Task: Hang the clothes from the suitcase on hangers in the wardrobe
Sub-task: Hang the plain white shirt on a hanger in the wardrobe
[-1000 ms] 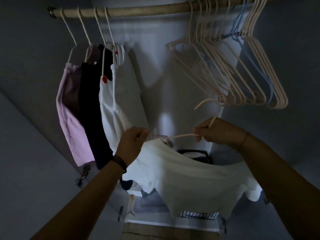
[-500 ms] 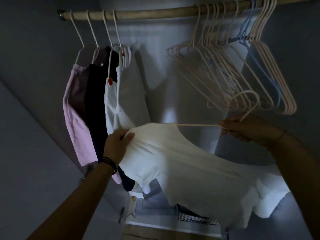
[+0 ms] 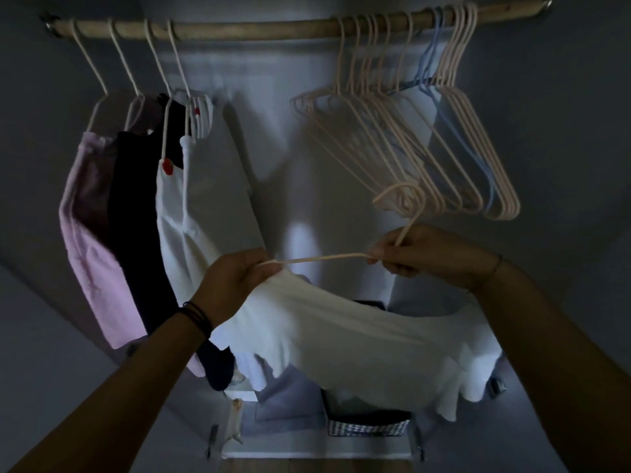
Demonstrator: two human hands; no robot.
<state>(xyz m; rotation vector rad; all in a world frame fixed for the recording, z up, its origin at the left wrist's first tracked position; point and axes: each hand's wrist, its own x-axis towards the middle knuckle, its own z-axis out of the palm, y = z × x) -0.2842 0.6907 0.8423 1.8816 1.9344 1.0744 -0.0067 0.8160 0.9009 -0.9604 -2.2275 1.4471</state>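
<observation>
Shirt (image 3: pixel 341 339) of limp white cloth, thin hanger (image 3: pixel 324 258)

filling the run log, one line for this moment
left hand pinches white top | right hand grips hanger | hanger not on rod

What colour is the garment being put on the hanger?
The garment is white, best seen in the head view.

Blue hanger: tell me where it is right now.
In the head view, the blue hanger hangs empty near the right end of the wooden rod, among the pink hangers, above and right of the right hand.
</observation>
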